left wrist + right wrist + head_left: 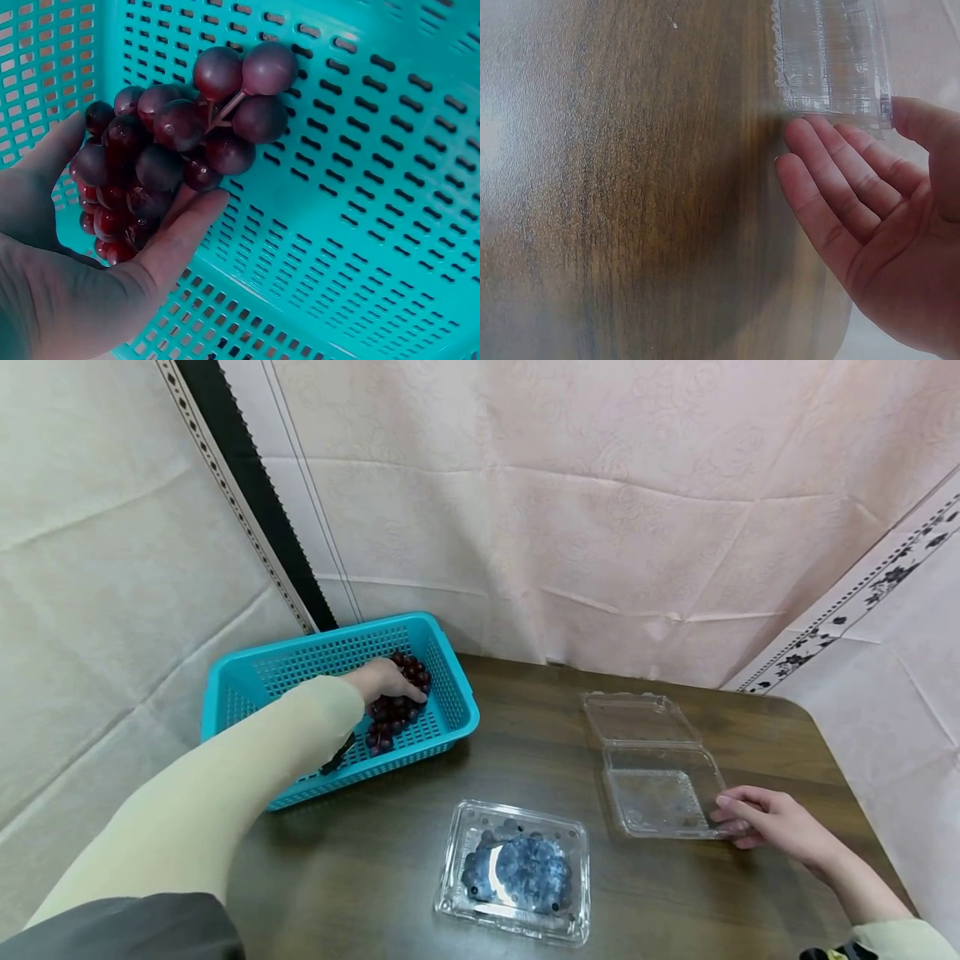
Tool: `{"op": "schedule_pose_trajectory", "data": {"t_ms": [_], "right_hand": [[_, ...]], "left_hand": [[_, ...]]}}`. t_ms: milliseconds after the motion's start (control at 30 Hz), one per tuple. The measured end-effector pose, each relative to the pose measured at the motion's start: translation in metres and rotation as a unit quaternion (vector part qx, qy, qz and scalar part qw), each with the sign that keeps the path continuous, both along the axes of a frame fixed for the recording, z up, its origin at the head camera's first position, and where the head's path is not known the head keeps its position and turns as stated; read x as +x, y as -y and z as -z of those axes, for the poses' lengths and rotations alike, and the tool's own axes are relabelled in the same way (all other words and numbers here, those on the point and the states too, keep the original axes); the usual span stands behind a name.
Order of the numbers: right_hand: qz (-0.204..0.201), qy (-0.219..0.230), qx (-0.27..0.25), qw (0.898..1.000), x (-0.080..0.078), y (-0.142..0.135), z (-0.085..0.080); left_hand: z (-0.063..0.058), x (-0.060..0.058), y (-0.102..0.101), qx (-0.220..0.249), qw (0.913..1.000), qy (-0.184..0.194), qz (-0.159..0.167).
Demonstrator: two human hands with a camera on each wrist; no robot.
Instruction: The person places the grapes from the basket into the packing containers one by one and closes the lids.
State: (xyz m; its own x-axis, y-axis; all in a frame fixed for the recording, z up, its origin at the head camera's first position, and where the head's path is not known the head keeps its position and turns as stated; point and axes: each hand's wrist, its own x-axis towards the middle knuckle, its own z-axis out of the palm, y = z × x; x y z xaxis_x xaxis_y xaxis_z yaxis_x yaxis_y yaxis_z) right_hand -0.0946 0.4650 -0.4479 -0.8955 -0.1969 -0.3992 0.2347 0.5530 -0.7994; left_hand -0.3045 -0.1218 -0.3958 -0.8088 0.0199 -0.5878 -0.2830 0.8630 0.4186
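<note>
A bunch of dark red grapes point(180, 124) lies in a turquoise plastic basket point(219, 693), its stem visible among the berries. My left hand point(378, 678) reaches down into the basket and grips the bunch, with digits on either side of it in the left wrist view. Over on the right, my right hand point(776, 822) pinches the near right corner of a clear plastic clamshell box point(663, 793). That box stands with its lid point(637, 718) folded back, away from me. In the right wrist view the thumb is at the box's rim and the fingertips point(799, 133) are beneath it.
A closed clear clamshell box point(570, 860) with blueberries point(517, 872) inside sits on the brown wooden table point(337, 877), near the front middle. Pale patterned cloth point(570, 527) hangs behind the table and on both sides. The basket stands at the table's back left.
</note>
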Motion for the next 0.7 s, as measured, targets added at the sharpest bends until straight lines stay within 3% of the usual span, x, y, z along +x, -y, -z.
{"op": "schedule_pose_trajectory", "data": {"t_ms": [167,300,700], "right_hand": [[0.005,0.001,0.001,1.0,0.0,-0.002,0.003],[0.009,-0.001,0.006,1.0,0.0,0.0,0.002],[0.007,0.007,0.011,1.0,0.0,0.002,0.0]], "left_hand": [[0.004,-0.007,-0.003,-0.033,0.9993,0.004,0.02],[0.005,-0.007,-0.001,-0.028,0.9993,0.018,0.014],[0.0,0.003,0.003,-0.01,0.9991,0.031,0.028]]}}
